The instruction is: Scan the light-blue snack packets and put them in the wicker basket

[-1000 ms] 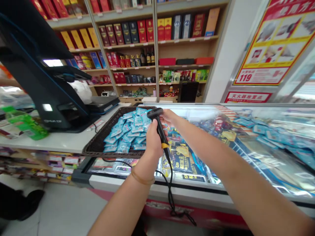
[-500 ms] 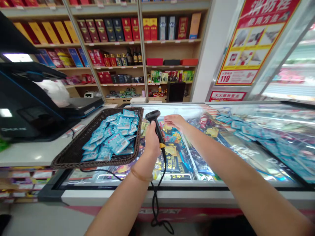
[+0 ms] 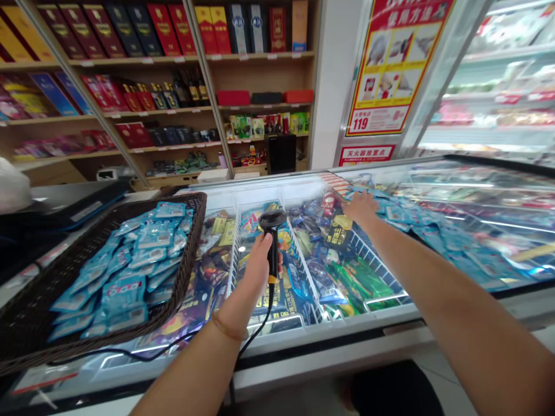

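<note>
My left hand (image 3: pixel 259 260) is wrapped around the handle of a black barcode scanner (image 3: pixel 272 245), held upright over the chest freezer, with its cable running down toward me. My right hand (image 3: pixel 363 209) is stretched out over the freezer top, fingers somewhat spread and pointing down at the near end of a spread of blue packets (image 3: pixel 433 231). Whether its fingertips touch a packet is hard to tell. To the left, a dark wicker basket (image 3: pixel 197 231) holds a heap of similar blue packets (image 3: pixel 151 242).
The chest freezer (image 3: pixel 299 341) has frozen goods in white wire baskets under its glass. A black cable (image 3: pixel 143 355) runs below the basket. Shelves (image 3: pixel 260 57) with boxes and bottles stand behind. A black device (image 3: pixel 82 202) is at far left.
The view has turned to the right. My right hand has moved away from the scanner to the blue packets on the right. My left hand still holds the barcode scanner.
</note>
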Demonstrator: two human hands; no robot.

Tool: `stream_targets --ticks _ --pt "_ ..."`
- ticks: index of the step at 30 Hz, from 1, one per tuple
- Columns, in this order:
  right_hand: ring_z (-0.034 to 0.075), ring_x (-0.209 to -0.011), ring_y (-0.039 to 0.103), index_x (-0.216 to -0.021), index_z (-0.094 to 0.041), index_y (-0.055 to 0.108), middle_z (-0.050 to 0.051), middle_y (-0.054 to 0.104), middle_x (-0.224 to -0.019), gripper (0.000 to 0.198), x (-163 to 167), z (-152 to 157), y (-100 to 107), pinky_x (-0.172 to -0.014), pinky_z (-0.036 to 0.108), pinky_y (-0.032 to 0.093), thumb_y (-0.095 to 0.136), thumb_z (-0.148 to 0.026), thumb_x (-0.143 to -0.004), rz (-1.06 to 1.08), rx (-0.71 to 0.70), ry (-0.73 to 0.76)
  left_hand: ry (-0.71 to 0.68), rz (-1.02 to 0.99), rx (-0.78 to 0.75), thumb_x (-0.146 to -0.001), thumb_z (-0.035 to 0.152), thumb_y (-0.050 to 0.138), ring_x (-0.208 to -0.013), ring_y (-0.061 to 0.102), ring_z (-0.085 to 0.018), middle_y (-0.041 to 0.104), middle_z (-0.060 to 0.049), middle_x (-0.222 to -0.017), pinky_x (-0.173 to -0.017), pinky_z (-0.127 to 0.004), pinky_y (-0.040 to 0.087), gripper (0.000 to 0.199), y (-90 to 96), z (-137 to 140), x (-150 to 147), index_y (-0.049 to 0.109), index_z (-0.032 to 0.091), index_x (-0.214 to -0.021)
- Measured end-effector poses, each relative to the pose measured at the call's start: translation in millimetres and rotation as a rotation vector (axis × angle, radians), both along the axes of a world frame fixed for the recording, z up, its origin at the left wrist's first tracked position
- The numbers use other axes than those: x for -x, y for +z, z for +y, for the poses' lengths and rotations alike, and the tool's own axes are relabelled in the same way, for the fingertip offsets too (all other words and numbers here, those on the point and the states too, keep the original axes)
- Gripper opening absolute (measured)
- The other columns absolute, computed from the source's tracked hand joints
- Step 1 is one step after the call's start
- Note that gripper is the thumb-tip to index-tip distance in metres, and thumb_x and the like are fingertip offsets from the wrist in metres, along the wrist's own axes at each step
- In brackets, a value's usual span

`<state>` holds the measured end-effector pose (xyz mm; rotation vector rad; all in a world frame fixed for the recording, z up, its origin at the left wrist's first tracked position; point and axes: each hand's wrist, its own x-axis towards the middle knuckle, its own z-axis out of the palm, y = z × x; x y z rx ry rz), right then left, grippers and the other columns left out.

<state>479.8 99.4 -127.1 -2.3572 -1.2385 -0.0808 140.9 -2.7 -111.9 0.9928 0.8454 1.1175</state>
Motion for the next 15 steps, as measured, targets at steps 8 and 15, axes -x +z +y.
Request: stream_targets --ticks 8,15 --pt "0.037 -0.123 0.057 -0.122 -0.012 0.065 0.022 0.064 -0.129 0.049 27.3 -5.1 -1.8 -0.104 0.05 0.039 0.053 -0.049 -0.093 -0.123 0.144 0.347 -0.004 0.044 -0.016 -0.071 0.065 0.07 -0.043 0.048 -0.009 0.058 0.002 -0.07 -0.038 -0.023 0.038 0.052 -0.4 -0.1 -1.3 0.05 0.02 -0.089" --pt "0.026 -0.102 0.069 -0.092 -0.021 0.073 0.008 0.076 -0.102 0.021 101.7 -22.8 5.8 -0.09 0.033 0.049 0.057 -0.036 -0.092 0.161 -0.004 0.726 0.014 0.006 0.001 -0.073 0.066 0.067 -0.042 0.048 -0.01 0.055 0.002 -0.062 -0.039 -0.022 0.036 0.051 -1.9 -2.2 5.9 0.052 0.019 -0.086"
